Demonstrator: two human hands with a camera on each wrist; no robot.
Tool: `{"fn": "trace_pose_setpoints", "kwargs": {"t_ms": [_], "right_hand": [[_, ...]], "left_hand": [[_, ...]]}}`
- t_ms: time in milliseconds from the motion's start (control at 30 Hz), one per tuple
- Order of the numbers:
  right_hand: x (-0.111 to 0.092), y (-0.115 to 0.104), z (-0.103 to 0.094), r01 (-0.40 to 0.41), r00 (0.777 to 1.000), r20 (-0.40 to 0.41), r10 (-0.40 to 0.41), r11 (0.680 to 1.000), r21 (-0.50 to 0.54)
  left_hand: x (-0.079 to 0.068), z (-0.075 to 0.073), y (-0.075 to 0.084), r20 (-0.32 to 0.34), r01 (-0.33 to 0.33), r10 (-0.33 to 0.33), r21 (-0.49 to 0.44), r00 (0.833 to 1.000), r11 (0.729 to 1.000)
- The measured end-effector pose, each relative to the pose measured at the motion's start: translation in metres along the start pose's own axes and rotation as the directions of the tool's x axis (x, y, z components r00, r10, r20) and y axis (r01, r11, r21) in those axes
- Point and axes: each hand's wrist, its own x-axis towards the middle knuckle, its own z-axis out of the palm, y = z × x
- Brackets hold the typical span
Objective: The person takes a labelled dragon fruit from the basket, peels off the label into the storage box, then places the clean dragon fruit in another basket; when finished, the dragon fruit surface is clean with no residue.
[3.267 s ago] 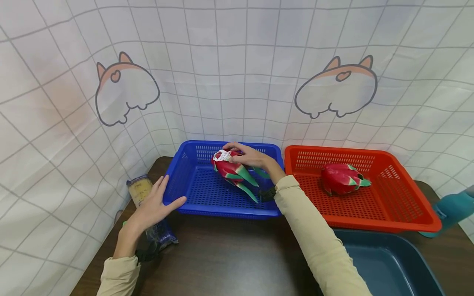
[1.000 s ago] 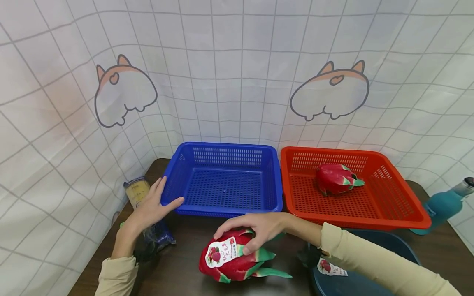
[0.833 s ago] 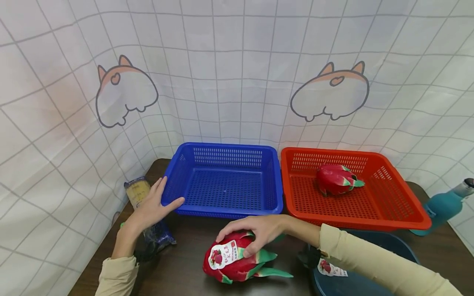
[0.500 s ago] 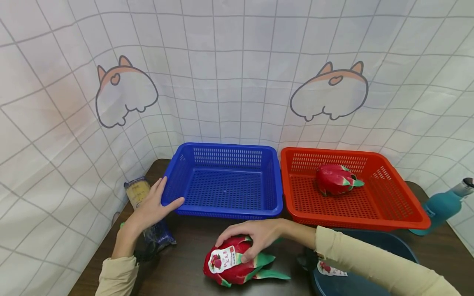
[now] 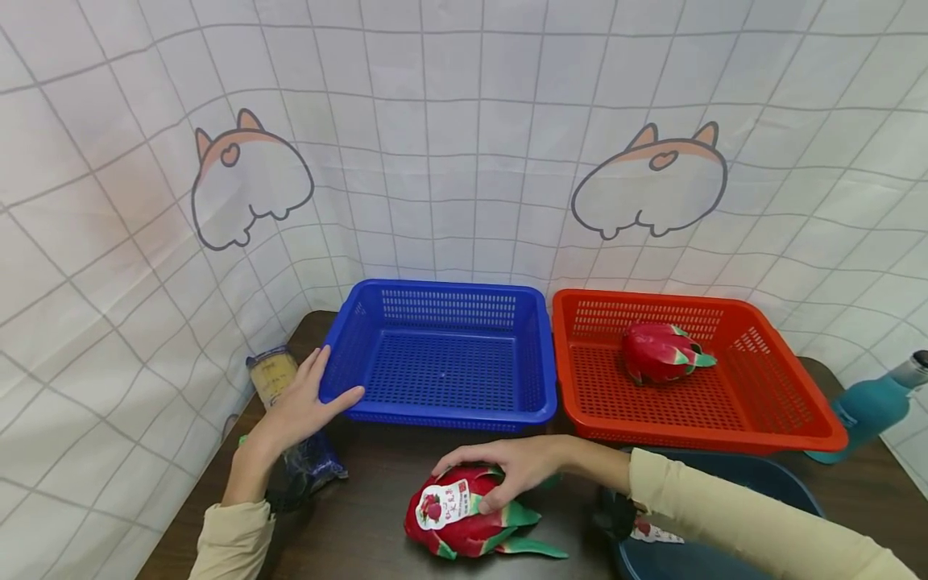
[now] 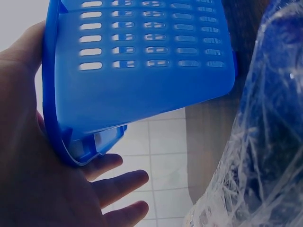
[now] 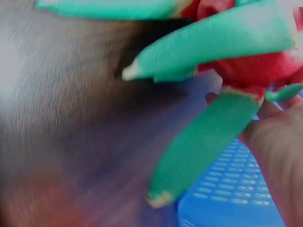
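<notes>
My right hand (image 5: 511, 469) grips a red dragon fruit (image 5: 467, 546) with green tips from above, over the table in front of the blue basket (image 5: 449, 417). A white printed sticker (image 5: 444, 505) is on the fruit's left end. In the right wrist view, the long green scales (image 7: 203, 146) partly cover the hand. My left hand (image 5: 299, 409) rests on the left rim of the blue basket, thumb and fingers spread. In the left wrist view the basket's slotted wall (image 6: 147, 90) stands against the palm, with straight fingers beyond it.
A red basket (image 5: 689, 439) at the right holds another dragon fruit (image 5: 663, 352). Before it, a dark blue tub (image 5: 790, 491) holds a sticker, partly behind my sleeve. A teal bottle (image 5: 873, 407) stands far right. A plastic-wrapped package (image 5: 271, 372) lies under my left arm.
My right hand has brought the dragon fruit out of the blue basket to the front of the table. In the last second both shifted only slightly. The left hand has stayed on the rim.
</notes>
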Motion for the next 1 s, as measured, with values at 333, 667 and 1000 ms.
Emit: {"fn": "trace_pose_setpoints", "kwargs": {"t_ms": [333, 667, 1000], "right_hand": [[-0.016, -0.027, -0.001, -0.229, 0.972, -0.076, 0.221, 0.966, -0.118], [-0.024, -0.044, 0.02, -0.252, 0.951, -0.253, 0.175, 0.916, -0.313], [-0.027, -0.052, 0.032, -0.322, 0.908, -0.401, 0.124, 0.819, -0.475]], "left_hand": [[-0.009, 0.0, 0.027, -0.175, -0.192, 0.219, 0.162, 0.96, 0.968], [-0.05, 0.035, 0.078, 0.028, -0.546, 0.569, -0.249, 0.822, 0.8], [-0.05, 0.075, 0.06, 0.306, -0.526, 0.679, -0.452, 0.668, 0.721]]}}
